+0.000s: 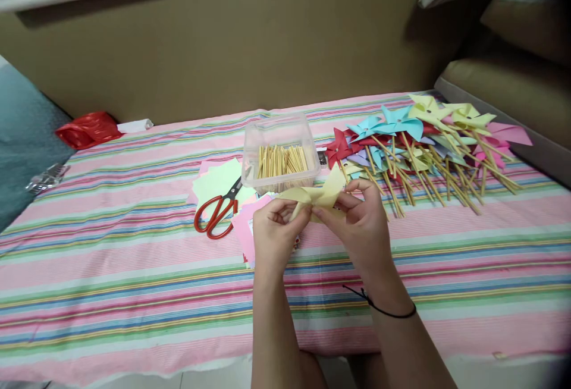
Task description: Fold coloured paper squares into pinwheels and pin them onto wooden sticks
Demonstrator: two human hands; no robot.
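A yellow paper pinwheel (pixel 328 191), its blades folded toward the middle, is held up between both hands. My left hand (pixel 279 225) pinches its near left part, fingers closed. From the other side my right hand (pixel 363 216) grips it with thumb and fingers near the centre. Whatever lies under the fingertips is hidden. Just beyond the hands stands a clear plastic box (pixel 285 133) with many short wooden sticks (pixel 281 161) in it. Red-handled scissors (pixel 218 210) rest on paper sheets (pixel 218 179) to the left, and pink paper (pixel 244 228) lies partly behind my left hand.
Finished pinwheels (pixel 404 121) on sticks are heaped at the right. A red plastic bag (pixel 89 130), a white packet (pixel 135 126) and a clear bag of small items (pixel 47 176) lie far left. The striped cloth (pixel 134 294) ends at a brown panel (pixel 200 50) behind.
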